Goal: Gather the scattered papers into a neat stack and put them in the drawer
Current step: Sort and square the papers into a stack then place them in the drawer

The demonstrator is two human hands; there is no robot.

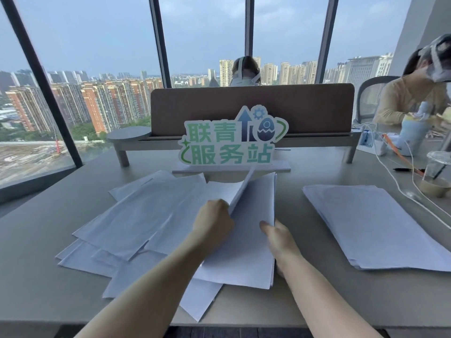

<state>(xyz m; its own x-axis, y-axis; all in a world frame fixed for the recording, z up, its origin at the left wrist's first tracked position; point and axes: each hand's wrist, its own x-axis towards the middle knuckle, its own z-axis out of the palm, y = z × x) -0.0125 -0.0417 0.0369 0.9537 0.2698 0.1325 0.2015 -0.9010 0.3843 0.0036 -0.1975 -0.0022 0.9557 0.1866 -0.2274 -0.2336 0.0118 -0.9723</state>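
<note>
Loose white papers (136, 223) lie fanned out and overlapping on the grey desk (305, 301), left of centre. A partly gathered bundle of sheets (253, 240) lies in the middle. My left hand (214, 223) pinches the lifted left edge of a sheet from that bundle. My right hand (280, 240) rests against the bundle's right edge, thumb on top. A second, squared stack of papers (375, 225) sits apart on the right. No drawer is visible.
A cut-out sign with green characters (231, 140) stands behind the papers, before a brown divider (251, 106). A plastic cup with a drink (436, 176), white cables (400, 181) and a pen sit at the right, near a seated person (410, 98).
</note>
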